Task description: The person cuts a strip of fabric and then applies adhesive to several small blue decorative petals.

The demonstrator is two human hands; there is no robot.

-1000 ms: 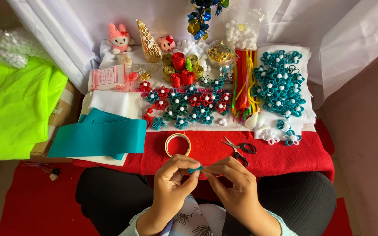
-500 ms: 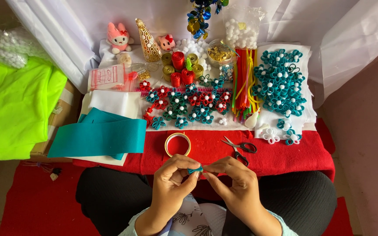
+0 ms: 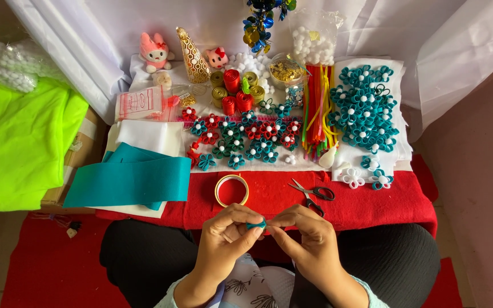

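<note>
Both hands meet low in the frame, over the person's lap and just short of the near edge of the surface [image 3: 372, 208] draped in red cloth. The left hand [image 3: 226, 239] and the right hand [image 3: 306, 236] each pinch one small teal felt piece [image 3: 256, 225] between thumb and fingertips, so both are closed on it, neither released. The piece sits right between the two hands: at about 2 o'clock from the middle of the left hand and at about 10 o'clock from the middle of the right. Its long axis seems to run roughly 9 to 3 o'clock, from one hand's fingertips to the other's, though it is too small and covered to be sure. Neither hand is clearly nearer; they share it evenly.

At 12 o'clock from the hands, just beyond them on the red cloth, lies a roll of tape [image 3: 231, 190]. Small scissors [image 3: 311, 194] lie at about 1 o'clock, near the right hand, blades pointing toward 10 o'clock. A folded sheet of teal felt [image 3: 129, 179] rests at 10 o'clock, well apart from the left hand. Farther back sit rows of red and teal felt flowers [image 3: 246, 134] and a dense heap of teal flowers [image 3: 363, 108] at 1 o'clock.
</note>
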